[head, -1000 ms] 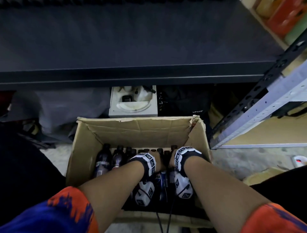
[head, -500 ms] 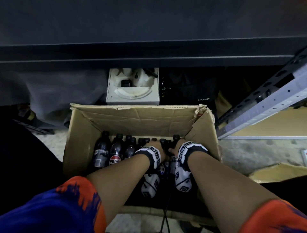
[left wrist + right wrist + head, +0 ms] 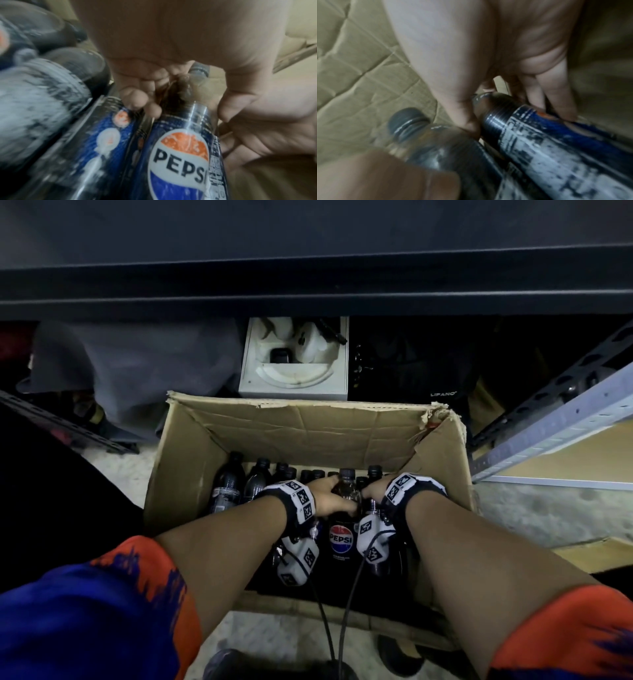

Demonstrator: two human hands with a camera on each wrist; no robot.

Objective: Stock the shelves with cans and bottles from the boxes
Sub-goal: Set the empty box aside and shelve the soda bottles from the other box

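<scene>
An open cardboard box (image 3: 308,429) on the floor holds several dark Pepsi bottles (image 3: 227,484) standing upright. Both hands are inside it, close together. My left hand (image 3: 325,498) grips one Pepsi bottle (image 3: 340,539) by its shoulder; its cap stands above the fingers (image 3: 137,100) and its label (image 3: 180,155) faces me. My right hand (image 3: 373,491) curls round the neck of a neighbouring bottle (image 3: 539,135) with a blue and white label. The left hand's bottle, with its grey cap (image 3: 409,120), shows beside it in the right wrist view.
A dark shelf (image 3: 308,285) runs across the top of the head view. At the right is a metal rack rail (image 3: 565,419) with a wooden board (image 3: 582,460). Behind the box stand a white moulded tray (image 3: 294,364) and grey cloth (image 3: 137,364).
The left hand's Pepsi bottle has come up out of the row, so its cap and label now show between my wrists. The head camera has tipped down and closer to the box.
</scene>
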